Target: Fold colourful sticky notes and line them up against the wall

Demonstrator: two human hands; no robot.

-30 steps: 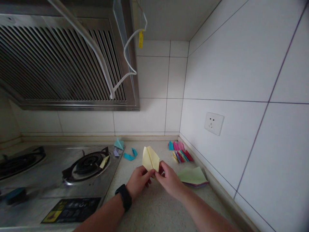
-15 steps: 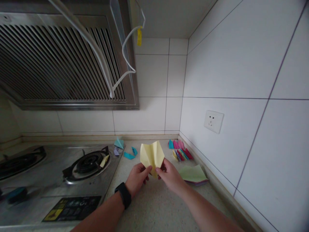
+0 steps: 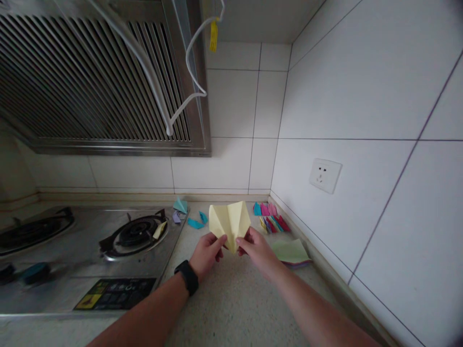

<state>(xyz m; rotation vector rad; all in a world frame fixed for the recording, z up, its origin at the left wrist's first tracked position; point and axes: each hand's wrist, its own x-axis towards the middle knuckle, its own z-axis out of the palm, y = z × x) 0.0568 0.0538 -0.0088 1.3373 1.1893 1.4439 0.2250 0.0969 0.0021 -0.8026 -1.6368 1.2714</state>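
Both hands hold up a creased sheet of pale yellow paper [image 3: 230,220] over the counter, its folds fanned apart. My left hand [image 3: 209,251] pinches the lower left edge, thumb in front and fingers behind. On the lower right edge, my right hand [image 3: 255,249] grips in the same way. The fingers behind the paper are partly hidden. Just right of my right hand lies a stack of coloured paper [image 3: 291,251], light green on top. Beyond it sit several small folded paper pieces [image 3: 274,224] in bright colours, with more pink and blue ones [image 3: 265,208] behind.
A gas stove [image 3: 139,233] is on the left, with a yellow paper piece [image 3: 159,230] on its burner. Blue paper pieces [image 3: 196,223] and a teal one [image 3: 180,206] lie near its edge. A range hood [image 3: 108,96] with a hanging white cable [image 3: 188,99] is overhead. The right wall has a socket [image 3: 325,175].
The yellow paper's folds have spread wider between my hands, and it tilts a little differently. The whole view has shifted slightly. Both hands keep their grip.
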